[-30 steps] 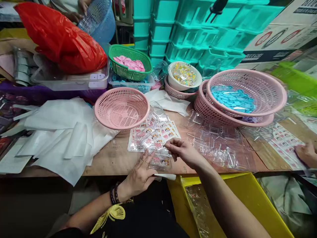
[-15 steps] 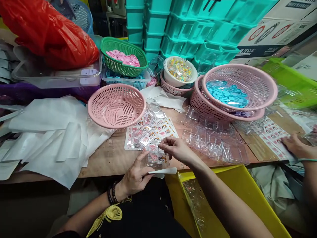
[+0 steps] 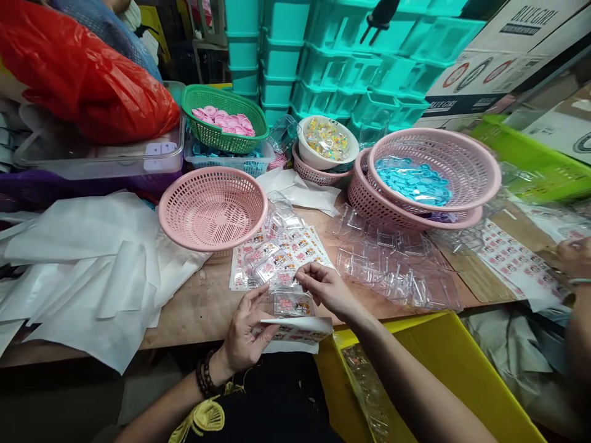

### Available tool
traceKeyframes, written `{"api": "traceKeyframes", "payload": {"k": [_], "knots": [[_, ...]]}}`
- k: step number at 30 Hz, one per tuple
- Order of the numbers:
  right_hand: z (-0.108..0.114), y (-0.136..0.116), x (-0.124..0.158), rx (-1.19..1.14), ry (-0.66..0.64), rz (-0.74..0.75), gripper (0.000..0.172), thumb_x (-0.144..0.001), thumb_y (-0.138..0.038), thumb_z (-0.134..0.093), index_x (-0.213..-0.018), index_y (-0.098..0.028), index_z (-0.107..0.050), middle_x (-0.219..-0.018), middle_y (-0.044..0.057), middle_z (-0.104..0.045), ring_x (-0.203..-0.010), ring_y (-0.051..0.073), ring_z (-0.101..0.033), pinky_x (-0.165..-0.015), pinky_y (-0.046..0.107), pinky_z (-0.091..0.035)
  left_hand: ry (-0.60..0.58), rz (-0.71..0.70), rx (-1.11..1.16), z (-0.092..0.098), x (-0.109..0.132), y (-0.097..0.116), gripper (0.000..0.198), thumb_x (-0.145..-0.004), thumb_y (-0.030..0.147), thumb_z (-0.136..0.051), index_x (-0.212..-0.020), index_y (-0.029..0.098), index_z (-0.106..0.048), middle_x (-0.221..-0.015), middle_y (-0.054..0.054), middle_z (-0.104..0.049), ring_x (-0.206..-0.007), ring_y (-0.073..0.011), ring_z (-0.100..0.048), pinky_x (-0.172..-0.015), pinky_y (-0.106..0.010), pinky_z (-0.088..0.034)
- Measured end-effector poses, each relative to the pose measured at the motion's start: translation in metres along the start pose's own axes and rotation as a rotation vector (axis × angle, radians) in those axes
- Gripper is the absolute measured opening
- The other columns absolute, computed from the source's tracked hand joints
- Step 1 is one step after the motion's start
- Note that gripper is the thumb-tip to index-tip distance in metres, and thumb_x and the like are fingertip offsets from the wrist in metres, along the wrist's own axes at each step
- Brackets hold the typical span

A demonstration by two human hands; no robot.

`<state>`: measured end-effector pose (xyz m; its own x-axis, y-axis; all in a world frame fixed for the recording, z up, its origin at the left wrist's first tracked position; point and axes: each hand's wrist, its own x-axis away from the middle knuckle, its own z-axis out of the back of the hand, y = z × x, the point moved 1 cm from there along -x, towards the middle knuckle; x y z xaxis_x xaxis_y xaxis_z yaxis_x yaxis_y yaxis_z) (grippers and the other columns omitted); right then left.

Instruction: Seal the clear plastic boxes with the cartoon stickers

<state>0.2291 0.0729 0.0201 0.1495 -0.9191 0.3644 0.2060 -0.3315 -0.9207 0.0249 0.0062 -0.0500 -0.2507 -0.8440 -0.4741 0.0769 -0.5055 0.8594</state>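
Observation:
My left hand [image 3: 249,329] is closed on a sheet of printed stickers [image 3: 295,332], its thumb across the white upper edge. The sheet tilts toward me, showing pink and brown cartoon prints. Just beyond it a small clear plastic case [image 3: 292,304] lies on the table, bearing a pink and cartoon print; my left fingertips reach its left side. My right hand [image 3: 321,283] is pinched above the case's far right corner, at the edge of a small clear sticker with pink print [image 3: 284,279]. More sticker sheets [image 3: 305,246] lie behind, with several clear cases [image 3: 270,261] on top.
An empty pink basket [image 3: 212,209] stands left of centre, beside white backing paper [image 3: 87,246]. Clear plastic parts [image 3: 392,271] spread rightward below stacked pink baskets [image 3: 434,135] with blue pieces. A yellow bin [image 3: 415,369] is below the table edge. Another person's hand [image 3: 575,255] is far right.
The sticker sheet in my left hand has tipped so its printed face shows. My right hand stays pinched near the case. The view has shifted slightly, and the other person's hand has moved.

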Motion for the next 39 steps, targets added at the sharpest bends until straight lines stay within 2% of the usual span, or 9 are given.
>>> {"api": "traceKeyframes", "payload": {"k": [6,11,14,20,25,30,35,39], "knots": [[-0.006,0.013,0.003,-0.103,0.102,0.171,0.044,-0.074,-0.062,-0.073,-0.076,-0.02,-0.06,-0.066,-0.002,-0.054,-0.061,0.012,-0.048,-0.058,0.026,-0.041,0.028,0.028,-0.046,-0.005,0.001,0.005,0.014,-0.091,0.012,-0.061,-0.101,0.019,-0.067,-0.153,-0.013,-0.039,-0.143,-0.0306,-0.043,-0.115,-0.052,-0.043],[-0.006,0.009,0.008,0.081,0.189,0.383,0.037,-0.088,-0.057,-0.062,-0.081,-0.021,-0.061,-0.075,0.001,-0.059,-0.069,0.016,-0.053,-0.068,0.031,-0.046,0.034,0.015,-0.11,-0.007,0.002,0.005,0.013,-0.09,0.013,-0.064,-0.1,0.02,-0.068,-0.15,-0.012,-0.04,-0.14,-0.0301,-0.045,-0.114,-0.051,-0.043],[-0.012,0.006,0.01,0.211,0.191,0.477,0.03,-0.095,-0.05,-0.054,-0.086,-0.022,-0.06,-0.081,0.003,-0.062,-0.075,0.018,-0.057,-0.074,0.033,-0.047,0.041,0.034,-0.159,-0.007,0.002,0.004,0.011,-0.09,0.015,-0.064,-0.099,0.02,-0.068,-0.148,-0.013,-0.041,-0.137,-0.0309,-0.047,-0.112,-0.052,-0.044],[-0.022,0.015,0.004,0.286,0.132,0.454,0.031,-0.099,-0.051,-0.044,-0.099,-0.024,-0.058,-0.092,0.007,-0.063,-0.084,0.021,-0.059,-0.082,0.035,-0.048,0.058,0.057,-0.189,-0.011,0.005,0.005,0.012,-0.09,0.015,-0.063,-0.099,0.02,-0.069,-0.147,-0.013,-0.041,-0.14,-0.032,-0.044,-0.115,-0.055,-0.041],[-0.02,0.021,-0.003,0.087,0.066,0.387,0.038,-0.096,-0.062,-0.045,-0.099,-0.025,-0.055,-0.089,0.004,-0.06,-0.08,0.019,-0.057,-0.078,0.034,-0.048,0.089,0.033,-0.115,-0.013,0.004,0.007,0.012,-0.09,0.014,-0.062,-0.099,0.019,-0.068,-0.15,-0.012,-0.039,-0.144,-0.0315,-0.04,-0.116,-0.054,-0.041],[-0.018,0.021,-0.004,-0.053,0.035,0.367,0.036,-0.095,-0.061,-0.049,-0.094,-0.025,-0.052,-0.085,0.002,-0.056,-0.077,0.018,-0.056,-0.077,0.034,-0.048,0.071,0.021,-0.068,-0.014,0.003,0.007,0.012,-0.09,0.014,-0.062,-0.1,0.019,-0.067,-0.148,-0.013,-0.041,-0.14,-0.0317,-0.045,-0.114,-0.055,-0.042],[-0.021,0.023,-0.002,0.093,0.08,0.465,0.033,-0.1,-0.056,-0.041,-0.097,-0.025,-0.052,-0.096,0.006,-0.059,-0.091,0.021,-0.057,-0.087,0.037,-0.045,0.091,0.03,-0.049,-0.012,0.003,0.004,0.01,-0.09,0.016,-0.063,-0.097,0.019,-0.069,-0.143,-0.013,-0.044,-0.136,-0.0299,-0.048,-0.116,-0.054,-0.039],[-0.023,0.022,-0.001,0.207,0.025,0.48,0.034,-0.101,-0.055,-0.036,-0.096,-0.025,-0.052,-0.102,0.008,-0.063,-0.098,0.023,-0.059,-0.091,0.038,-0.045,0.089,0.066,-0.053,-0.011,0.003,0.002,0.009,-0.09,0.018,-0.063,-0.095,0.017,-0.07,-0.149,-0.014,-0.039,-0.141,-0.0334,-0.042,-0.118,-0.059,-0.034]]}}
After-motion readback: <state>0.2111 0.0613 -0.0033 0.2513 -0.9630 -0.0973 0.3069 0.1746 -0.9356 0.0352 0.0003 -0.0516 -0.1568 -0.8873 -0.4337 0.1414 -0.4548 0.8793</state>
